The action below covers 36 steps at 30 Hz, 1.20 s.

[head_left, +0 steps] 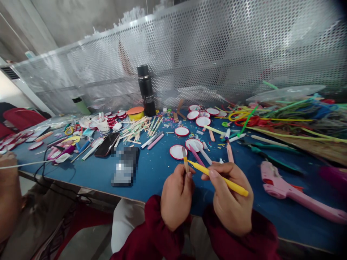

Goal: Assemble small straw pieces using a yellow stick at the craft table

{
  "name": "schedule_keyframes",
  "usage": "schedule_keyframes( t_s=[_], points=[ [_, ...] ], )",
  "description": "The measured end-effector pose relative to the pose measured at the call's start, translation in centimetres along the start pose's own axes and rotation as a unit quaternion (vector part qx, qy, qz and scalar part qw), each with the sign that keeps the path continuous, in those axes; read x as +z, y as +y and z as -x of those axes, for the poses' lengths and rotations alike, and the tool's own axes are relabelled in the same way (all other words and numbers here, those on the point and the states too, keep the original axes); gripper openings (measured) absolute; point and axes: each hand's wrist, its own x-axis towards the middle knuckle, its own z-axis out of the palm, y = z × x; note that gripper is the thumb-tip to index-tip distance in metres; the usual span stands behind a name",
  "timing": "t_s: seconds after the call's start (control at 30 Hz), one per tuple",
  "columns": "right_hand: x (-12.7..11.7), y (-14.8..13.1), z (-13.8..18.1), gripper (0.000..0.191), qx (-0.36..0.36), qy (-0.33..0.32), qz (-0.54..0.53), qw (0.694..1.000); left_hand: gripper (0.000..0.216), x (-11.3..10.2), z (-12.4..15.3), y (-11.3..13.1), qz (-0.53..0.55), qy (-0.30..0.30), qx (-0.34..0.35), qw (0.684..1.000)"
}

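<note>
Near the table's front edge, my left hand (177,198) pinches a small wooden craft stick (186,164) upright; its upper part shows yellow with a greyish tip. My right hand (233,198) is closed around a yellow marker pen (221,177). The marker's tip points left and meets or nearly meets the stick's yellow part; I cannot tell whether they touch. Just beyond the hands lie a white round lid with a red rim (177,152) and a purple marker (197,156). My palms hide the lower end of the stick.
A pink glue gun (276,184) and green-handled pliers (273,160) lie at the right, before a heap of coloured pipe cleaners (287,119). Leftward are a phone (107,144), loose craft sticks (135,130) and another person's arm (9,195). A black bottle (146,90) stands by the perforated metal screen (189,57).
</note>
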Motion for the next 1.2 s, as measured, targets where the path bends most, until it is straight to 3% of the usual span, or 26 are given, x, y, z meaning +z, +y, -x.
schedule_keyframes(
  t_s=[0.53,1.2],
  points=[
    [-0.02,-0.31,-0.08,0.018,-0.005,-0.022,0.021,1.000,0.027,0.05,0.02,0.08,0.012,-0.004,-0.003,1.000],
    [-0.08,-0.23,-0.16,0.020,-0.014,-0.002,0.034,0.999,0.025,0.05,0.13,0.24,-0.008,0.002,-0.009,1.000]
  ],
)
